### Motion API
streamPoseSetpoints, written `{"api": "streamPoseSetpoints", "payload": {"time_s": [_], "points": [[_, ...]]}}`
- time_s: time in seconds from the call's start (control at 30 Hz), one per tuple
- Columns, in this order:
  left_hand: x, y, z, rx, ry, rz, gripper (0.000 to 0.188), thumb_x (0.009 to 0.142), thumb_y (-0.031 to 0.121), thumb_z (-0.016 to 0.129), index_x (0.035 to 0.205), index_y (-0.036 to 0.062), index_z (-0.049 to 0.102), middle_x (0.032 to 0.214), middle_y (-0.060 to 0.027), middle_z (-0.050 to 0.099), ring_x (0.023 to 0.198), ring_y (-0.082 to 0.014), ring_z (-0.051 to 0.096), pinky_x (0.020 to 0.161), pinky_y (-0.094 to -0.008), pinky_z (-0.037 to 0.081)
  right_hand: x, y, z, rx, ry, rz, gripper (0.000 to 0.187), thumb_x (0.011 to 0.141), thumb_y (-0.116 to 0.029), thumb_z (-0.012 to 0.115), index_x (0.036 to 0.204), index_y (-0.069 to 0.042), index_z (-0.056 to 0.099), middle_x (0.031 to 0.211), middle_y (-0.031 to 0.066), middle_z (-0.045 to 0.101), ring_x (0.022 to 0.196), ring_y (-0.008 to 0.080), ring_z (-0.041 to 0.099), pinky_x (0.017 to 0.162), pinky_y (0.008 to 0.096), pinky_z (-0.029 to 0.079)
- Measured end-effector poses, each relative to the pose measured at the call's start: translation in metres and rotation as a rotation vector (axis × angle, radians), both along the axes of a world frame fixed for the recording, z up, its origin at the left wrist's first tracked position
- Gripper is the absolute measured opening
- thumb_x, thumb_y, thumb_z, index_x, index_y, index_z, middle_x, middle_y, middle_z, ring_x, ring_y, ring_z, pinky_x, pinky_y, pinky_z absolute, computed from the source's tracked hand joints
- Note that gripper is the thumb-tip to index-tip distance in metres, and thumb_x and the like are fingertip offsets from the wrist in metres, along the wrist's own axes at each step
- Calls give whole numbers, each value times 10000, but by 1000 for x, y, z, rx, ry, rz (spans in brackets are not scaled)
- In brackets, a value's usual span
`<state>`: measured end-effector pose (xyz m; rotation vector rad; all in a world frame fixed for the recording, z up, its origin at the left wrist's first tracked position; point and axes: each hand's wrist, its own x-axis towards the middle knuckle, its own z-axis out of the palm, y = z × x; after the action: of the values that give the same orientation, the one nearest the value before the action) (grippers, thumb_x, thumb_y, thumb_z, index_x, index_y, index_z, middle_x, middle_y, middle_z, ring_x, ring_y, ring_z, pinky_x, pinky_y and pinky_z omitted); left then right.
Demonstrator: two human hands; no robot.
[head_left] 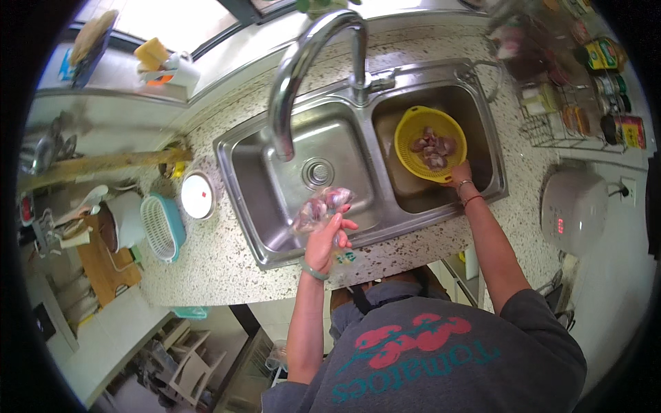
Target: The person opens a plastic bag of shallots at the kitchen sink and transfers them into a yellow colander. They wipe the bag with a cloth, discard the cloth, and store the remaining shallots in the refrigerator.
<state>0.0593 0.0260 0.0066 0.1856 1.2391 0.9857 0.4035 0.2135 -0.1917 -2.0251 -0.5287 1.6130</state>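
Observation:
A clear plastic bag (318, 208) with dark pink and pale chunks, apparently raw meat, is in my left hand (322, 248), whose fingers curl round it. It is held over the front edge of the left sink basin (337, 131). The loose end of the bag hangs below that hand, above the counter edge. In the right basin (385, 180) sits a yellow plastic colander (404, 153). Several similar dark pink pieces (434, 149) lie at its bottom. My right hand (460, 175) is closed on the colander's near rim; part of its fingers is hidden.
A curved chrome faucet (279, 96) arches over the left basin. Left on the speckled counter (234, 282) are a round white lid (197, 195) and a blue and white basket (162, 227). A rice cooker (575, 210) and a wire rack of jars (578, 131) stand right.

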Motion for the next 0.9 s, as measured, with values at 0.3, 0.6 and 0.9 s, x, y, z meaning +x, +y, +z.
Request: {"api": "streamPoseSetpoints", "payload": {"time_s": [0.3, 0.6, 0.9], "points": [[-15, -2, 8, -55, -53, 108, 268, 927, 247, 528, 1006, 12, 627, 767, -26, 573, 571, -79, 469, 596, -266, 467, 1, -10, -17, -152, 186, 19, 330, 906, -55, 428, 1235, -25, 417, 1162, 217, 554, 965, 411, 628, 717, 585, 551], [-14, -21, -21, -3, 302, -6, 200, 850, 123, 511, 931, 14, 659, 967, -32, 635, 926, -113, 570, 844, -287, 447, 2, -15, 3, -157, 23, 62, 319, 882, -110, 526, 1179, -3, 478, 1050, 194, 608, 954, 354, 636, 731, 498, 555], [-21, -19, -3, 38, -186, 230, 190, 866, 16, 467, 1018, 8, 580, 1018, -60, 590, 1079, -208, 576, 882, -371, 492, -101, -45, 159, 490, 79, 623, 209, 874, -208, 597, 942, -35, 693, 897, 36, 680, 823, 128, 627, 746, 260, 495]]}}
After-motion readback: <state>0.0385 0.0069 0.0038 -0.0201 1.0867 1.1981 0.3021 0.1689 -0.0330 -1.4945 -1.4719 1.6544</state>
